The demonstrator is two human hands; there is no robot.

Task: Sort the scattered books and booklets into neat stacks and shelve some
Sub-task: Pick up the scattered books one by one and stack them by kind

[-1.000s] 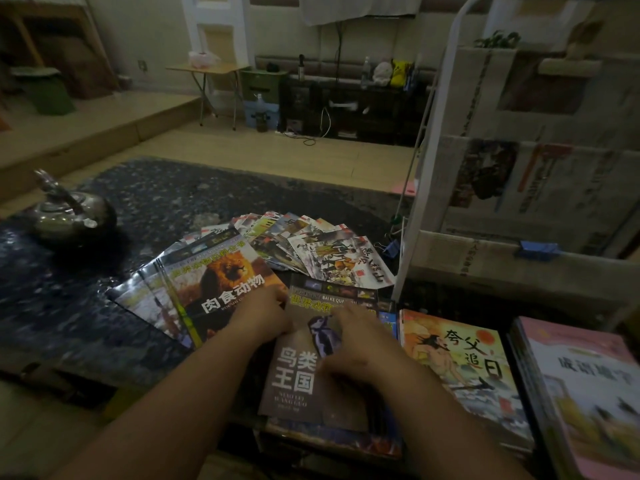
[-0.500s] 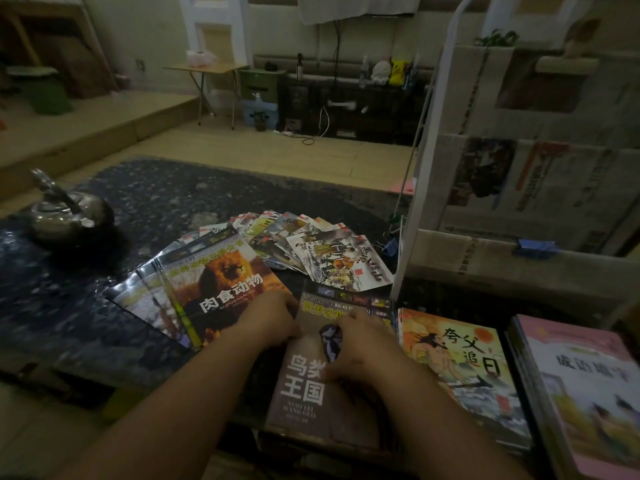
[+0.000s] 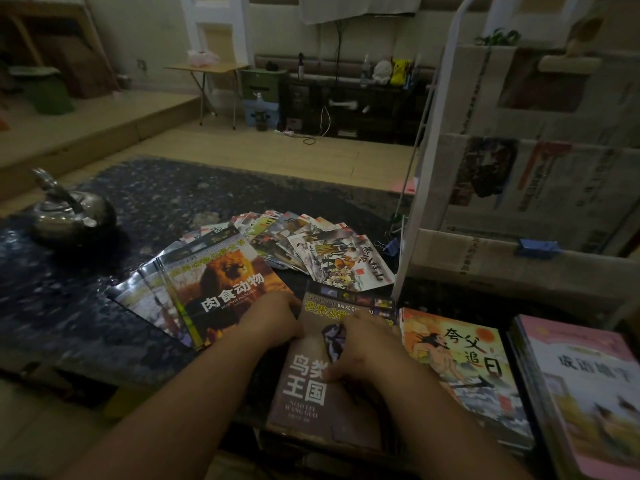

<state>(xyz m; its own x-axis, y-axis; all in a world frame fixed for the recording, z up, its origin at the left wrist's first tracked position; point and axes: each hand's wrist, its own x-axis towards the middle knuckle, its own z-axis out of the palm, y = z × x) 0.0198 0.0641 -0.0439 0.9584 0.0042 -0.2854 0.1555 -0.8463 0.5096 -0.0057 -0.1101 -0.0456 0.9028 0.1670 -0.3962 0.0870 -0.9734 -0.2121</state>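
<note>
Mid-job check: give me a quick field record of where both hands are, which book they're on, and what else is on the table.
left hand: at the left edge of the bird book; fingers hidden
right hand: resting on the bird book's cover
lion book: top of a fanned pile, left of the hands
small booklets: fanned out behind the bird book
sun book: right of the bird book
pink book: farthest right
kettle: far left on the table
newspaper rack: right, behind the books
</note>
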